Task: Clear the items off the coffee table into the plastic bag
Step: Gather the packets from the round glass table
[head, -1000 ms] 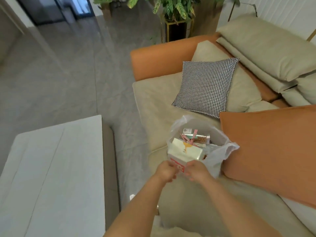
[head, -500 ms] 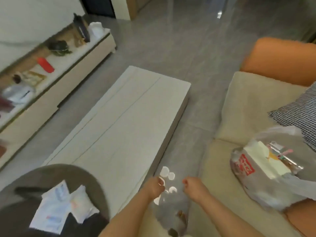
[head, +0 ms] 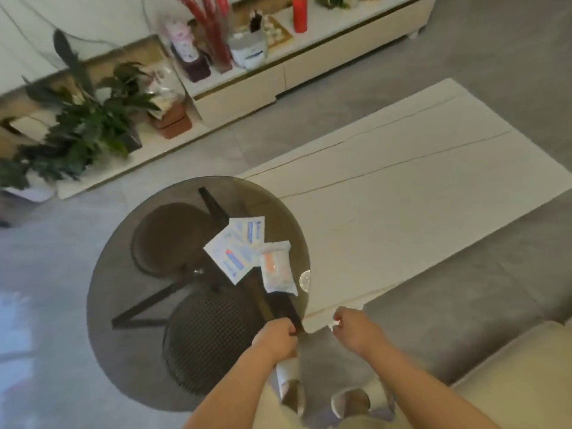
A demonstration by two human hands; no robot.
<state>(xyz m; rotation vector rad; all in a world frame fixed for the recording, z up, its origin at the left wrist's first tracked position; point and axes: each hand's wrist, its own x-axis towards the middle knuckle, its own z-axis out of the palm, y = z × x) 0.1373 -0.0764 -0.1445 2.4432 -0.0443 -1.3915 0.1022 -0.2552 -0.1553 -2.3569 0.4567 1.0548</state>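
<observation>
Head view shows left hand [head: 274, 339] and right hand [head: 356, 331] each pinching an edge of a thin clear plastic bag [head: 325, 357] just beside the round glass table [head: 123, 274]. Three packets [head: 247, 252] lie near its rim. Risk: the flimsy mouth may collapse, spilling packets floorward.

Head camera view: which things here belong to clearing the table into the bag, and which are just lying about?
Job:
- flat white sachets and clear wrapped packet on round smoked-glass table
- thin clear plastic bag, held by left hand and right hand

Lying about:
- red cylinder
- green potted plant
- long white marble table
</observation>
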